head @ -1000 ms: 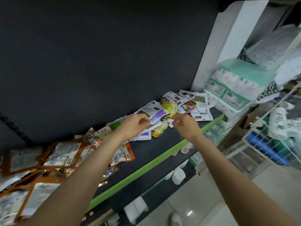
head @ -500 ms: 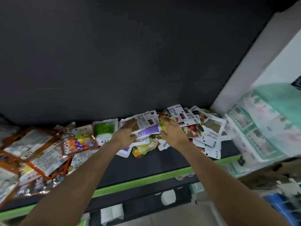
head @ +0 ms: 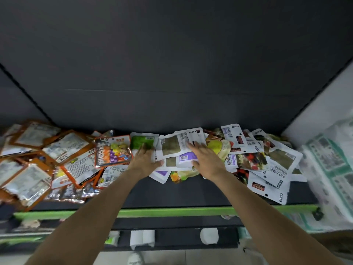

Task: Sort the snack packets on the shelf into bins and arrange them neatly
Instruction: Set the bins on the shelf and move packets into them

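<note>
Both hands lie flat, fingers straight, on the snack packets strewn over the dark shelf [head: 191,194]: left hand [head: 144,160] on a green packet [head: 141,140], right hand [head: 205,159] on a white packet [head: 172,145] and a purple one [head: 184,157]. Hands are apart, gripping nothing. Orange packets [head: 57,150] are heaped at left, more white packets [head: 271,169] at right.

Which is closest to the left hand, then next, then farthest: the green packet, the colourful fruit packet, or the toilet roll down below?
From the left hand, head view:
1. Green packet: under the fingertips.
2. Colourful fruit packet: just left.
3. Toilet roll: lower shelf, far right.
</note>
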